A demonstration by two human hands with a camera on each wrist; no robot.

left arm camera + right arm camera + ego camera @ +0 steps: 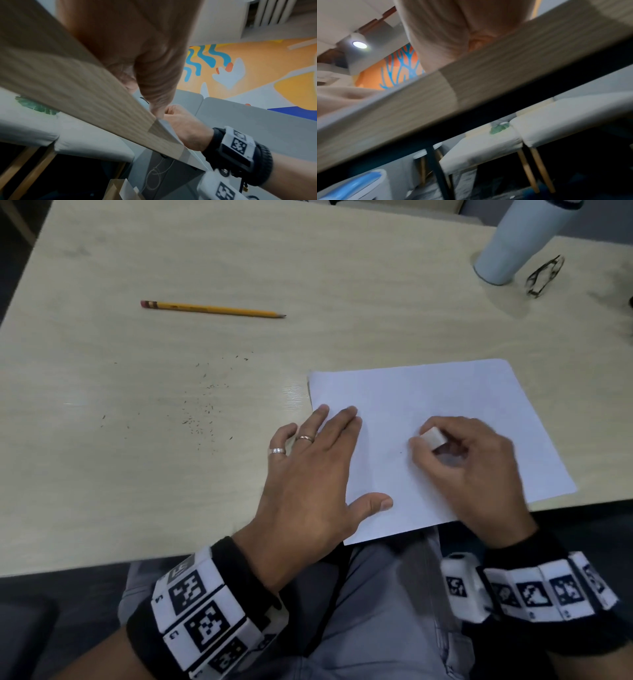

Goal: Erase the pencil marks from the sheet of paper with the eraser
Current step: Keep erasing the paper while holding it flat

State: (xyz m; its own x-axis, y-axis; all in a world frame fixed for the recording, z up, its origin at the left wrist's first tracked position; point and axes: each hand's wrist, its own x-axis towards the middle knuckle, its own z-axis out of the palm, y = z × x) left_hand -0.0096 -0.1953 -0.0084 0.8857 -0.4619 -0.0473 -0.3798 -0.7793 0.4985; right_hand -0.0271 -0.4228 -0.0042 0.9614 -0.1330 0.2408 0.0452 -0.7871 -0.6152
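- On the pale wooden table (pixel 205 261), our flat left hand (pixel 315 470), fingers spread, pressed the white sheet of paper (pixel 445 392).
- Our right hand (pixel 472 460) pinched the small white block eraser (pixel 433 437) against it.
- We saw almost no marks left; erasing seemed nearly done.

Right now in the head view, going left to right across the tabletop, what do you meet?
pencil → eraser crumbs → left hand flat on the sheet of paper → eraser gripped by the right hand → tumbler → eyeglasses
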